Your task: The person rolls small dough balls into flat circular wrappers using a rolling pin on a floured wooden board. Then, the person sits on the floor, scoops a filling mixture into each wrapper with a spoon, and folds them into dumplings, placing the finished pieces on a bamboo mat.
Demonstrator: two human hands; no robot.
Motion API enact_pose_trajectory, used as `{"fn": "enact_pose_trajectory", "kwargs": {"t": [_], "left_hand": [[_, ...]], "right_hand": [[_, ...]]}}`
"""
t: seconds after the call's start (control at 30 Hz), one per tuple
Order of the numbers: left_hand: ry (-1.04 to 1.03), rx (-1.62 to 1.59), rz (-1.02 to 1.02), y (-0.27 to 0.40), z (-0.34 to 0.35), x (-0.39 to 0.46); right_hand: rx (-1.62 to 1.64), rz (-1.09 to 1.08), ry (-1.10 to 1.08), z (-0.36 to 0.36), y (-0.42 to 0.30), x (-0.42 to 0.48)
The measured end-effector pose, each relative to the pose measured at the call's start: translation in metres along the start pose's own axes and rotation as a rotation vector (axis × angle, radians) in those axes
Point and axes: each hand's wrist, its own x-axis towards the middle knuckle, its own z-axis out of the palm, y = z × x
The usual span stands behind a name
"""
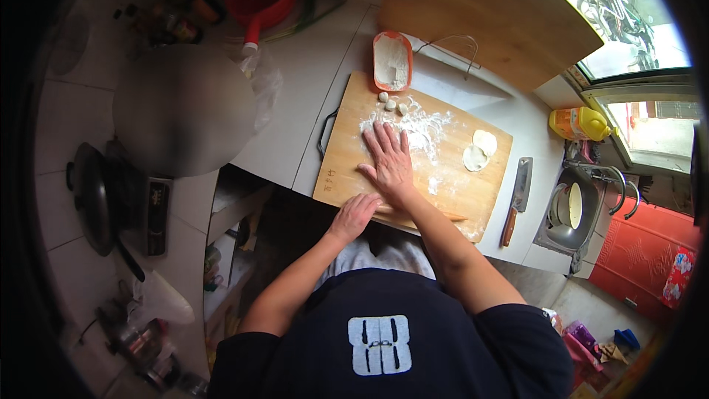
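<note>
My right hand lies flat on a wooden cutting board, fingers spread, at the edge of a patch of white flour. Whether anything is under its palm is hidden. At the board's near edge my left hand rests with bent fingers; what they may hold is hidden. A thin wooden rolling pin lies along that edge, partly behind my right forearm. Beyond my right fingertips sit several small dough balls. Two flat dough rounds overlap on the board's right side.
An orange tub of flour touches the board's far edge. Right of the board, a cleaver lies on the white counter, before a sink holding bowls. A yellow jug stands by the window. A blurred round area hides part of the left counter.
</note>
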Motion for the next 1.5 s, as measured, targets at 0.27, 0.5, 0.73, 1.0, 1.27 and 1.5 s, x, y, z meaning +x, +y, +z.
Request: {"fn": "enact_pose_trajectory", "kwargs": {"t": [0.27,0.5,0.73,1.0,1.27,1.5], "left_hand": [[0.046,-0.006,-0.007,-0.001,-0.004,0.009],[0.151,0.115,-0.018,-0.041,-0.015,0.029],[-0.197,0.245,-0.18,-0.034,-0.044,0.032],[-0.107,0.284,-0.238,-0.041,-0.036,0.053],[-0.083,0.351,-0.318,-0.038,-0.025,0.044],[-0.046,0.302,-0.418,-0.021,-0.02,0.032]], "right_hand": [[0.558,0.118,0.295,0.018,0.031,0.006],[0.267,0.367,0.11,-0.037,0.092,-0.063],[0.022,0.162,0.025,-0.013,0.083,-0.124],[0.061,0.135,0.027,-0.026,0.095,-0.113],[0.055,0.054,0.023,-0.024,0.107,-0.083],[0.001,-0.001,-0.018,-0.035,0.095,-0.075]]}}
